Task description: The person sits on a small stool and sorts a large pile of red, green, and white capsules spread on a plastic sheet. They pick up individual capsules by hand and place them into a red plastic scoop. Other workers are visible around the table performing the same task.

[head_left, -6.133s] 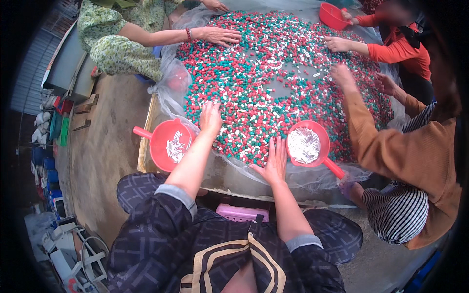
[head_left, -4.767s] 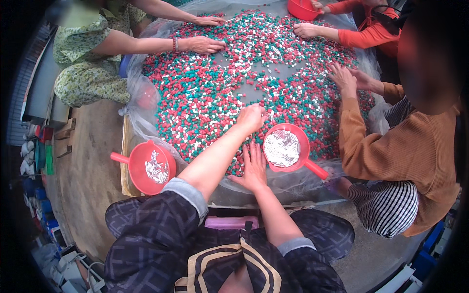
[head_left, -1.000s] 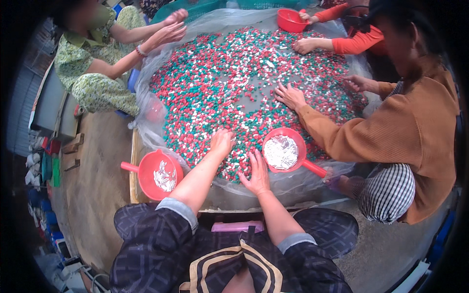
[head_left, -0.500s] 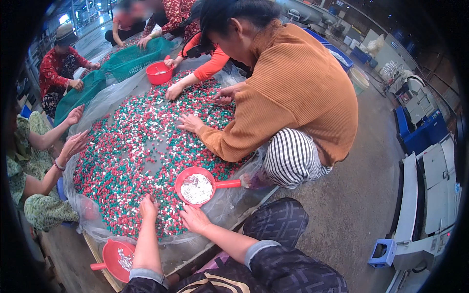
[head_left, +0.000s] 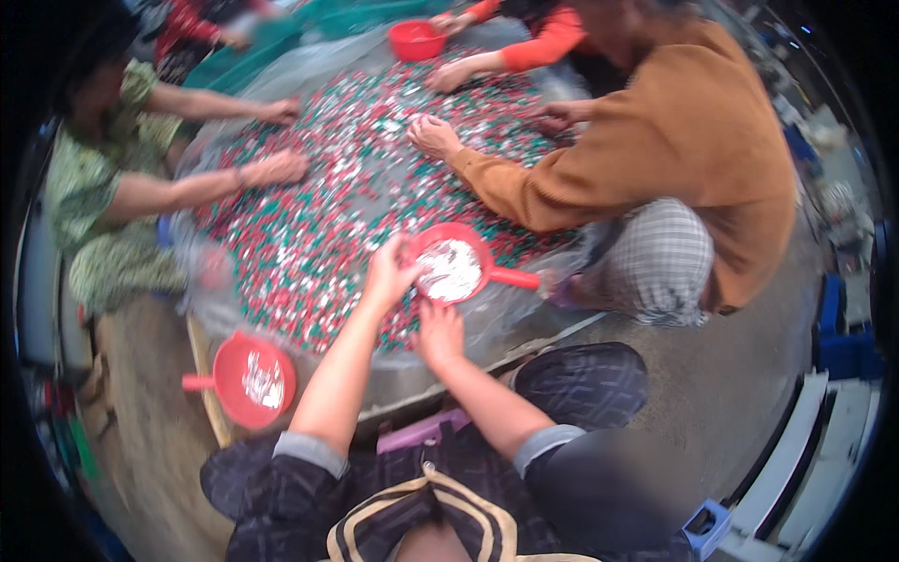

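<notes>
Red pan (head_left: 470, 238) mid-frame, handle (head_left: 514, 278) pointing right | white bits (head_left: 449, 272) inside | left hand (head_left: 385, 271) at its left rim, grip too blurred to tell | right hand (head_left: 438, 333) just below, fingers loosely spread | coloured pieces (head_left: 300, 253) leftward

L hand (head_left: 386, 272) off the pile (head_left: 314, 267) – now at R scoop's rim (head_left: 478, 245); green-clad co-worker's hands (head_left: 276, 169), raised b4 – now lowered.

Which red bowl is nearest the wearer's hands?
The middle bowl, handle pointing right: left hand and right hand are at its rim. The lower-left bowl sits off left; the far bowl is by a co-worker's hand.
</notes>
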`<state>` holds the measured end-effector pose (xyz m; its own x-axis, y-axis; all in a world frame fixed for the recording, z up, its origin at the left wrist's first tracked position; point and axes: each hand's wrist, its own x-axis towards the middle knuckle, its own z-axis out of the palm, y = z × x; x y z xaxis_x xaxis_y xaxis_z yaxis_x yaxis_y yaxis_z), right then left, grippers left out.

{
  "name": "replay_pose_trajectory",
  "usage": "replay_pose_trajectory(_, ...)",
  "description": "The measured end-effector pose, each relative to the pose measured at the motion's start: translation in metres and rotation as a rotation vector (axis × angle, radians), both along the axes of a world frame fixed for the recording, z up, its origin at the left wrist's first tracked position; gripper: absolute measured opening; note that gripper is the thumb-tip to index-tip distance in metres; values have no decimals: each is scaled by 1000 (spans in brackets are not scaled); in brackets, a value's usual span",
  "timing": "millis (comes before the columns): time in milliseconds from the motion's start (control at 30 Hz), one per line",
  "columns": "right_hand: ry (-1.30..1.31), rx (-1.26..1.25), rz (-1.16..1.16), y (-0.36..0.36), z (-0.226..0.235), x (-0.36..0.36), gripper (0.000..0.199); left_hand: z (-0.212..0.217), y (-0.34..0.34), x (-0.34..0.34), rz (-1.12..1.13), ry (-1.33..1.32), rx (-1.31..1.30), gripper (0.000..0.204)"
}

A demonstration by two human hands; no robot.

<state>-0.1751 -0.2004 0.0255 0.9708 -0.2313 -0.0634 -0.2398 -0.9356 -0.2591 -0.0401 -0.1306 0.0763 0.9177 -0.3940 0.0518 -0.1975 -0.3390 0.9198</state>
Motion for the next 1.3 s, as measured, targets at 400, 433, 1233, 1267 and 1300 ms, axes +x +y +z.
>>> replay_pose_trajectory(400, 93, 152, -295, -16, 6, -14, 100, -96, 103, -7, 53, -225, 331, 39)
replay_pose_trajectory(433, 89, 163, -307, -18, 6, -14, 105, -87, 115, 6, 107, -178, 312, 37)
replay_pose_trajectory(1233, 658, 188, -229, -33, -22, 4, 155, -80, 211, 110, 16, -408, 869, 36)
replay_pose_trajectory(1267, 655, 184, -230, -31, -19, 5, 155, -84, 218, 125, 86, -464, 925, 35)
replay_pose_trajectory(1300, 655, 179, -239, -32, -18, 5, 155, -71, 204, 133, 137, -379, 1002, 31)
